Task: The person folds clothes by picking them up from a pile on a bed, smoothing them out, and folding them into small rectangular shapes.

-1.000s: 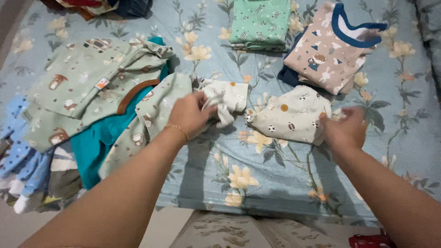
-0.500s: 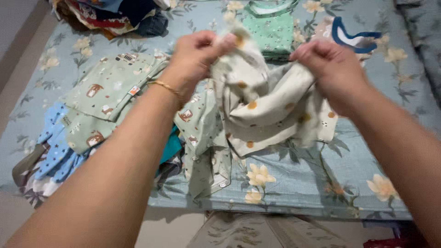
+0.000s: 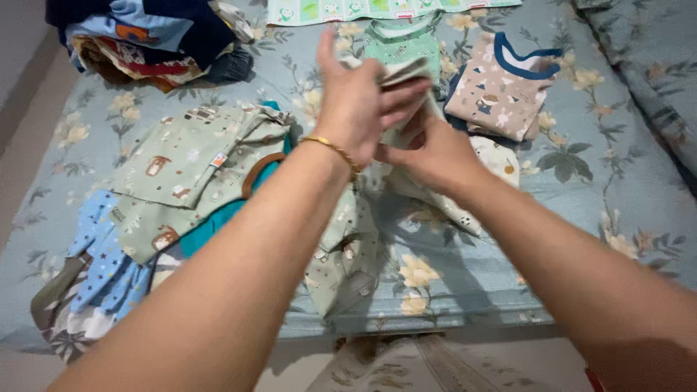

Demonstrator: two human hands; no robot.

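Cream printed garment [image 3: 406, 72] pinched between left hand [image 3: 359, 101] fingers; right hand [image 3: 428, 152] grips it below.

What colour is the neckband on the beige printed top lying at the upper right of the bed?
Dark blue, on the beige top; the head view shows it.

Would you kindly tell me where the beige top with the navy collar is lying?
In the head view, the beige top lies folded at upper right on the bed, beside the green folded top.

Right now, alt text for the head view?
Both hands, left hand and right hand, hold a cream printed baby garment up over a floral blue bedsheet, with a folded beige top beyond and a green garment pile left.
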